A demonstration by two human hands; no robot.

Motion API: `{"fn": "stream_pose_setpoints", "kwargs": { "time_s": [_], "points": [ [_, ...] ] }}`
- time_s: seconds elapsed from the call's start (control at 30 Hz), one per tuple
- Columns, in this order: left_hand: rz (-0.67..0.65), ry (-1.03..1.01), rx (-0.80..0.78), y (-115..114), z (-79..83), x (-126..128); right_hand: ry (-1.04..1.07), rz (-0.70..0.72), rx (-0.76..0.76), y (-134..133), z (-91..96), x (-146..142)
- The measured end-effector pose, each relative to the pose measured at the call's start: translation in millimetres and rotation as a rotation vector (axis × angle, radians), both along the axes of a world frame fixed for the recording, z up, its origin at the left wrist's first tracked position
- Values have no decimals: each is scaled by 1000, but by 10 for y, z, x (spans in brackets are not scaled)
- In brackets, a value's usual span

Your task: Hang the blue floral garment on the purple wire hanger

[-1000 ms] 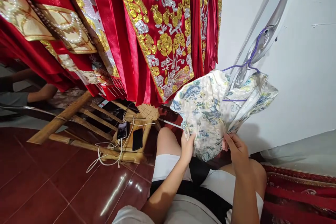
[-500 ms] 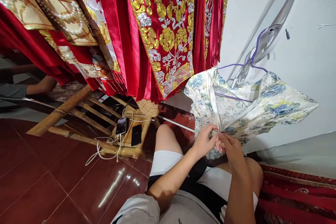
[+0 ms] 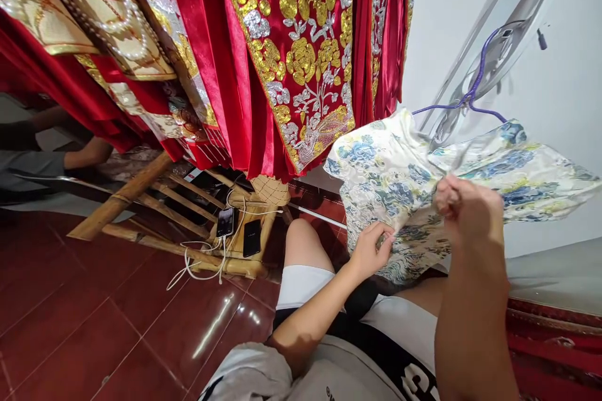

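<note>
A cream floral dress [image 3: 380, 166] with blue and yellow flowers hangs from a purple hanger [image 3: 475, 89] in front of me. My left hand [image 3: 375, 249] pinches the cloth at the low end of the dress's zipped opening. Higher up, at the neck end, my right hand [image 3: 463, 197] is closed and slightly blurred by motion. Its fingers grip at the zipper line, though the pull itself is hidden inside them. Between the two hands the cloth edges lie together and are drawn taut.
Red embroidered garments [image 3: 301, 62] hang on the left. Below them, a bamboo chair [image 3: 141, 238] carries a black phone [image 3: 252, 239], another phone [image 3: 225, 223] and white cables [image 3: 188, 257]. A white wall [image 3: 555, 156] stands on the right, with red fabric [image 3: 555, 357] low beside it.
My right hand has moved up and right from beside my left hand to the dress's neck. The gap between the zipper edges has closed. My left hand stays low on the cloth.
</note>
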State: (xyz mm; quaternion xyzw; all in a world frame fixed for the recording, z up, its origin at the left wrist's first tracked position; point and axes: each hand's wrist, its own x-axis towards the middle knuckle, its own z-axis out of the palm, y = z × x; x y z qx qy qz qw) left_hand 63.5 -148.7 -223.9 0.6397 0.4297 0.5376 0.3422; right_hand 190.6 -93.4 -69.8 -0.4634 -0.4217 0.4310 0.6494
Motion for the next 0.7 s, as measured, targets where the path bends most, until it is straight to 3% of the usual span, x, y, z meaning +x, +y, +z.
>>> {"fn": "stream_pose_setpoints", "kwargs": {
  "time_s": [0.17, 0.27, 0.37, 0.47, 0.57, 0.63, 0.7],
  "points": [
    [-21, 31, -33, 10, -147, -61, 177, 64, 74, 221, 376, -29],
    [-4, -4, 7, 56, -37, -122, 164, 63, 119, 186, 384, -116],
    [21, -77, 114, 176, 370, -173, 110, 36, 154, 108, 297, -220],
    [48, -131, 324, 380, 980, -198, 21, 13, 156, 36, 281, -257],
    [-29, -20, 496, 629, 1513, -189, -77, 41, 198, -29, 354, -230],
    [-79, 71, 548, 758, 1719, -170, -139, 48, 237, -42, 379, -202],
    [-87, 142, 581, 817, 1818, -160, -202, 33, 252, -10, 323, -171]
  ]
}}
